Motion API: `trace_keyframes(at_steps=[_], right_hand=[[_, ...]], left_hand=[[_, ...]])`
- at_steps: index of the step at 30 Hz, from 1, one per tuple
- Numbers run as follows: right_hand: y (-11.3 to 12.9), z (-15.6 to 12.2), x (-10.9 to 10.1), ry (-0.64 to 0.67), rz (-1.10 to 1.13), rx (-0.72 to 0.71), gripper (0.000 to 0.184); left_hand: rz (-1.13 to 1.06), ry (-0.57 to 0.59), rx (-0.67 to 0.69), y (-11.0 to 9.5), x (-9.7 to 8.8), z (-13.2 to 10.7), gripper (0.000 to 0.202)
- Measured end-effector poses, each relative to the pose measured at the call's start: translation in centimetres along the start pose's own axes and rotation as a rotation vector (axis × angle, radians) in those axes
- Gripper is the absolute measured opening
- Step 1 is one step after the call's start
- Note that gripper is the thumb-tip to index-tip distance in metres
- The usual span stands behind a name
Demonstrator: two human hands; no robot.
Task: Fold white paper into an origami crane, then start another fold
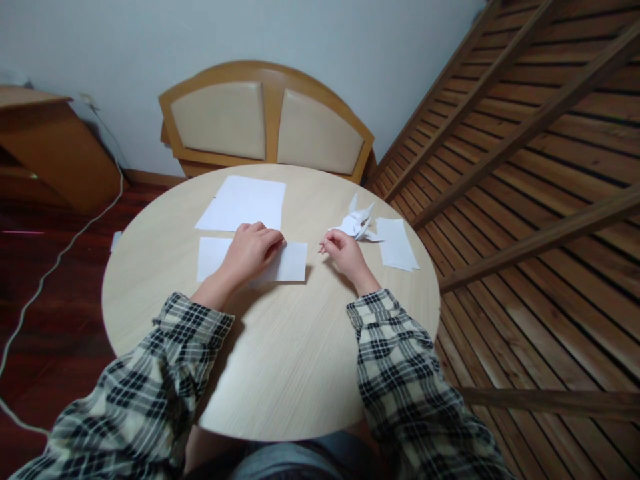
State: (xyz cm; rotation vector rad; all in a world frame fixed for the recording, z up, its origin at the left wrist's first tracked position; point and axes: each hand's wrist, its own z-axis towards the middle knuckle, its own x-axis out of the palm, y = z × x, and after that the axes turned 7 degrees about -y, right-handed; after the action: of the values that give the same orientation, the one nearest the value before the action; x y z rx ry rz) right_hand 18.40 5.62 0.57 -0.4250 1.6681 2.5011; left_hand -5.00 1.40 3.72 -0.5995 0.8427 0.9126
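My left hand point(253, 250) rests palm down on a folded white paper strip point(293, 261) lying on the round wooden table point(280, 360), fingers curled and pressing along its upper edge. My right hand point(343, 253) sits on the table just right of the strip, fingers loosely curled, holding nothing I can make out. A folded white paper figure point(357, 222) lies just beyond my right hand. A full white sheet point(243, 203) lies behind the strip.
A small stack of white paper point(397, 245) lies near the table's right edge. A wooden chair point(267, 123) stands at the far side. Slatted wooden frames point(525, 133) lean at the right. A cable point(45, 280) runs across the floor at left.
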Motion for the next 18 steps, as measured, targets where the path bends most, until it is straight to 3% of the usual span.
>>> trace_keyframes(at_steps=[3, 8, 18], right_hand=[[0.7, -0.3, 0.6, 0.011, 0.017, -0.034, 0.011], [1.8, -1.1, 2.4, 0.186, -0.030, -0.048, 0.012], [2.1, -1.3, 2.7, 0.224, -0.064, -0.076, 0.005]], left_hand=[[0.001, 0.018, 0.023, -0.3, 0.2, 0.0, 0.022], [-0.013, 0.054, 0.050, -1.0, 0.5, 0.0, 0.020], [-0.063, 0.083, 0.085, -1.4, 0.9, -0.1, 0.020]])
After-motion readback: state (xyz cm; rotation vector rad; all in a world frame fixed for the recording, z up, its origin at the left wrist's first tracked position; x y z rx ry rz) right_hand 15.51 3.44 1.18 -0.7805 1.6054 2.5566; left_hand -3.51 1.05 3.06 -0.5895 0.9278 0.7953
